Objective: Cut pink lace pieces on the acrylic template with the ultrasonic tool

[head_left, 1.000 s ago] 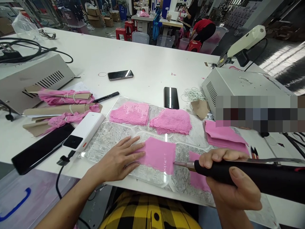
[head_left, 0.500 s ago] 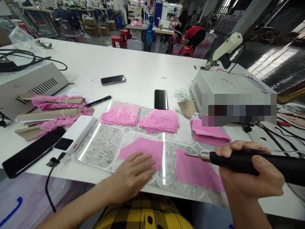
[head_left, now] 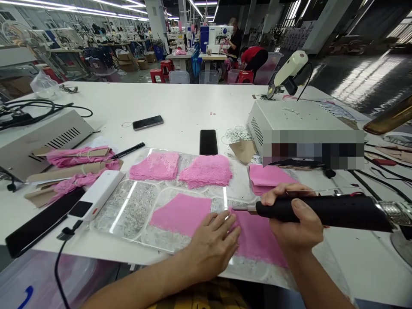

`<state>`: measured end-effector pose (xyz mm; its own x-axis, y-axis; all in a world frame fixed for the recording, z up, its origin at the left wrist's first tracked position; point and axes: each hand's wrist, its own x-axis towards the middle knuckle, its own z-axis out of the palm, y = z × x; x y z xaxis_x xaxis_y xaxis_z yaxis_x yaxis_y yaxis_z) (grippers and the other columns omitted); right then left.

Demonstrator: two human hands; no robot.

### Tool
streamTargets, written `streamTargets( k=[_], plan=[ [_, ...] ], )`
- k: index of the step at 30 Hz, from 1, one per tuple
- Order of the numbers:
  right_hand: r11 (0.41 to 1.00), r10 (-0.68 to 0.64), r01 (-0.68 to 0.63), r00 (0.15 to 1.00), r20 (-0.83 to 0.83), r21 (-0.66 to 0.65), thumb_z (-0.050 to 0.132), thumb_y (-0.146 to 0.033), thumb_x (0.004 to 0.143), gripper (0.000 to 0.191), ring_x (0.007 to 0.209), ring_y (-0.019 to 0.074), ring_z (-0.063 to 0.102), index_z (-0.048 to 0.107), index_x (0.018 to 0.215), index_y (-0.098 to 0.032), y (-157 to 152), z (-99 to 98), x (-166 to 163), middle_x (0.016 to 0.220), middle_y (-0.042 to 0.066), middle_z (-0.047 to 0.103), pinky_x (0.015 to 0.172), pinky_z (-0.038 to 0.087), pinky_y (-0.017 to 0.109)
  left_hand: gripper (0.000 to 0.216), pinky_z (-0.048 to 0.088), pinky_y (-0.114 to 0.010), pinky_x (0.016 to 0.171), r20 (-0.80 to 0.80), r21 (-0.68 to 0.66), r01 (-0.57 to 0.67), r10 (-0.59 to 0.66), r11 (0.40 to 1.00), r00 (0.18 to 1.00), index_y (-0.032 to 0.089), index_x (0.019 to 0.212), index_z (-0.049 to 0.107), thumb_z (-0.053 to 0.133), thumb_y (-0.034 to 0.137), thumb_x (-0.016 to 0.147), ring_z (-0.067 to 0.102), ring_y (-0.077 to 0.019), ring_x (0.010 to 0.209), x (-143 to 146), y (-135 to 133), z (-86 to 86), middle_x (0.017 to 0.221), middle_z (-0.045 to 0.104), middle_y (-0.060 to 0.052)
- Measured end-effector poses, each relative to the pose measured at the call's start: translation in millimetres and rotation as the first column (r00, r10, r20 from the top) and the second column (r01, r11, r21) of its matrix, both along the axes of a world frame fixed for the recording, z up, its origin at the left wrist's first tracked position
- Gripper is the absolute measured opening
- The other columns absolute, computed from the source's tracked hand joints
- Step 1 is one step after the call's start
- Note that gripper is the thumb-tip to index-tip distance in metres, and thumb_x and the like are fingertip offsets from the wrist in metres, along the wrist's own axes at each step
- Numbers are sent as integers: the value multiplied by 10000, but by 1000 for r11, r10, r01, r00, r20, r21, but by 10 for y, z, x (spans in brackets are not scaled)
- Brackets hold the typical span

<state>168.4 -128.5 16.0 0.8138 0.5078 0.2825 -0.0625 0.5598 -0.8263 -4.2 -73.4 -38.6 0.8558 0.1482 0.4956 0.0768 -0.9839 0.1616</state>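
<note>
While the right hand [head_left: 294, 214] kept its grip closed round the black-handled tool [head_left: 328, 211], the narrow metal tip pointed to 9 o'clock and reached the upper-left corner of the right pink piece [head_left: 257, 238]; true contact with the cloth could not be told. The left hand [head_left: 210, 242], at 7 o'clock from the tip, lay palm down and grasped nothing, fingertips at that piece's left edge, just beside the tip.

Change noted: half a second earlier this hand had lain on the left pink piece [head_left: 180, 213], at 9 o'clock; it had since crossed to the neighbour, and the tip had come in to meet it. My reading: attention had passed to the right piece, with its near-left edge being steadied.

Both pieces lay flat on a clear sheet [head_left: 128, 201] marked into rounded cells. Farther out, lace stacks sat at 10 [head_left: 154, 166] and 11 o'clock [head_left: 206, 171], folded pink cloth [head_left: 268, 177] between 1 and 2. Across the desk [head_left: 183, 103], a phone [head_left: 208, 142] lay past the 11 o'clock stack, a grey box [head_left: 299, 116] at 1.
</note>
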Motion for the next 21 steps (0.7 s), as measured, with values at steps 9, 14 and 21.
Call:
streamTargets(
  k=[9, 14, 21],
  plan=[
    [999, 26, -27, 999, -29, -24, 602, -278, 660, 165, 527, 137, 556, 599, 805, -200, 7, -61, 2, 730, -14, 566, 533, 492, 337, 285, 467, -431, 940, -7, -61, -30, 30, 998, 1000, 121, 1163, 615, 527, 246, 923, 564, -308, 1208, 5, -5, 9, 1234, 644, -145],
    [1000, 9, -9, 1000, -22, -12, 600, -281, 651, 162, 511, 133, 549, 594, 789, -196, 27, -43, -13, 720, -12, 558, 523, 488, 336, 286, 474, -433, 939, -18, -72, -29, 28, 997, 999, 122, 1160, 621, 521, 250, 924, 567, -314, 1203, 5, -5, 17, 1239, 643, -141],
    [1000, 21, -21, 999, 38, -8, 601, -268, 695, 129, 526, 138, 568, 598, 803, -198, 34, -65, -15, 740, -13, 567, 530, 497, 335, 275, 469, -431, 945, -19, -69, -26, 25, 997, 1000, 132, 1166, 616, 513, 247, 939, 560, -297, 1215, 3, 3, 18, 1242, 636, -148]
  ],
)
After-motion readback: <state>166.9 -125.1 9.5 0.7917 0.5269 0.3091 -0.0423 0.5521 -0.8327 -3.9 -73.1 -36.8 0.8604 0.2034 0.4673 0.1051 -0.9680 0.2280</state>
